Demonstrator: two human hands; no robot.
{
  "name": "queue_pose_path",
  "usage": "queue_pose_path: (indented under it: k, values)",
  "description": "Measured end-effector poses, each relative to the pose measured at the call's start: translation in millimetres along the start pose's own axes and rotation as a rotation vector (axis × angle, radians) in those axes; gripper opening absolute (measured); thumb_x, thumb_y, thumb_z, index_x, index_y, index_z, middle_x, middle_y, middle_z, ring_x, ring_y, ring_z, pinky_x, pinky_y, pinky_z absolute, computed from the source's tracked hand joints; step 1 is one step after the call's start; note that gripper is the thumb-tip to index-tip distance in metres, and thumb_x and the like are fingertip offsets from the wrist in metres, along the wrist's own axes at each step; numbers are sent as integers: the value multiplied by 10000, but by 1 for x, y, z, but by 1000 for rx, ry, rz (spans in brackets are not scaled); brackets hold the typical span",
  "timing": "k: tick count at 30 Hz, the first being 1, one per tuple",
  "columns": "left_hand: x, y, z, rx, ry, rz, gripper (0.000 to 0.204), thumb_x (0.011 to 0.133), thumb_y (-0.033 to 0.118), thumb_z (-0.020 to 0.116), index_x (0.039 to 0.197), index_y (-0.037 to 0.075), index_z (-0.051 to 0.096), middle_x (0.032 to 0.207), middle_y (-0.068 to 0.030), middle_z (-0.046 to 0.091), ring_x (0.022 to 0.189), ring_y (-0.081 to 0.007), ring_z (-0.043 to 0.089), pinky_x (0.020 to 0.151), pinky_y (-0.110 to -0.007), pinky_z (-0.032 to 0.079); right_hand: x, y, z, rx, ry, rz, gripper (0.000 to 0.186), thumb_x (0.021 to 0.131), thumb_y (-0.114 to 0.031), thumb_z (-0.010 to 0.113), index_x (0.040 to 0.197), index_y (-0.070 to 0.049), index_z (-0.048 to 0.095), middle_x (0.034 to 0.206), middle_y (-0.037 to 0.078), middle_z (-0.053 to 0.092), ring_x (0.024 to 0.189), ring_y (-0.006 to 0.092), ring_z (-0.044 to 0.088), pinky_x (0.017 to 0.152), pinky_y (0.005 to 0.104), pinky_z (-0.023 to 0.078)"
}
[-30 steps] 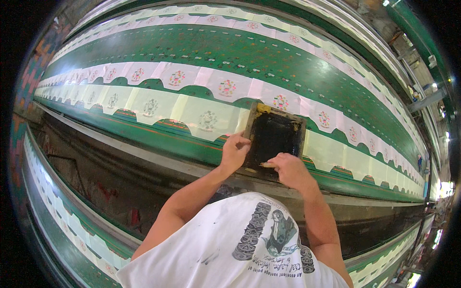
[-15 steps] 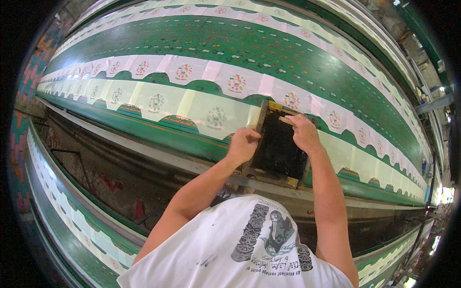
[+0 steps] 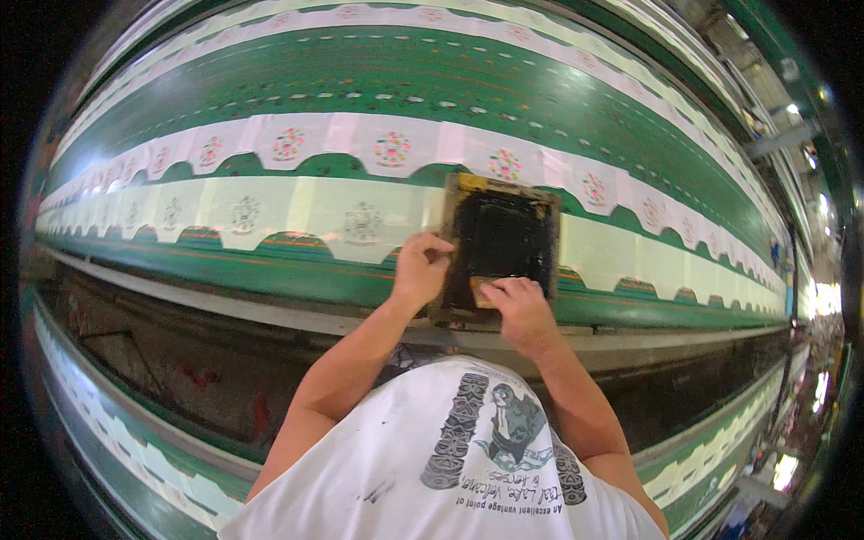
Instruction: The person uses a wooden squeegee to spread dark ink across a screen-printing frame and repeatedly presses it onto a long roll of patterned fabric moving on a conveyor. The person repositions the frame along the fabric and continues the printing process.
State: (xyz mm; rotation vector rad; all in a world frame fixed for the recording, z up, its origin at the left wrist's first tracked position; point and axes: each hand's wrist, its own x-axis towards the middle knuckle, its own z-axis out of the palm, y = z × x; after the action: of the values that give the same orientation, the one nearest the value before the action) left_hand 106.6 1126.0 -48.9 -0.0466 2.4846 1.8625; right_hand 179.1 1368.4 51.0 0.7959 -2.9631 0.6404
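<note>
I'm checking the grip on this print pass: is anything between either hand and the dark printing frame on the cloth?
Nothing visible. The left hand rests on the left edge of the printing frame, and the right hand lies on its near end, over a small wooden piece.

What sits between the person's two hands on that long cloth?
In the head view, the near part of the dark printing screen frame lies between the left hand and the right hand, both touching it.

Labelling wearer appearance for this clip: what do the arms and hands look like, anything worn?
Both forearms are bare, no gloves, watch or rings visible on the left hand or right hand. Short-sleeved white T-shirt with a dark printed graphic and small dark smudges.
</note>
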Motion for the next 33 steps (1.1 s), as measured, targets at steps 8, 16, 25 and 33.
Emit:
queue_pose_path:
  k: [8, 16, 25, 33]
  values:
    - [-27, 8, 16, 119, 128, 175, 300, 831, -29, 829, 1111, 73, 793, 1563, -241, 632, 1416, -420, 609, 1209, -482, 480, -30, -20, -6, 127, -41, 44, 470, 898, -105, 782, 1365, -68, 755, 1335, 151, 688, 1299, 383, 630, 1097, 523, 508]
    - [-31, 16, 21, 132, 166, 257, 332, 726, -92, 760, 1004, 85, 798, 1517, -264, 691, 1476, -423, 588, 1325, -510, 338, -88, 28, -3, 266, 443, 316, 369, 1002, -140, 798, 1357, -49, 764, 1414, 183, 713, 1348, 411, 642, 1158, 514, 511]
    - [-52, 65, 141, 97, 167, 372, 318, 741, -147, 714, 958, 77, 777, 1582, -260, 646, 1432, -408, 604, 1209, -461, 455, -182, 128, -26, 487, 517, 443, 313, 1050, -170, 746, 1334, -41, 769, 1393, 186, 736, 1327, 387, 658, 1165, 484, 497]
    - [-64, 73, 263, -8, 167, 286, 295, 744, -143, 741, 957, 56, 791, 1586, -263, 643, 1402, -412, 627, 1147, -456, 507, -252, 210, -65, 417, 523, 459, 314, 1018, -103, 764, 1330, -62, 777, 1428, 156, 714, 1361, 385, 634, 1196, 496, 478]
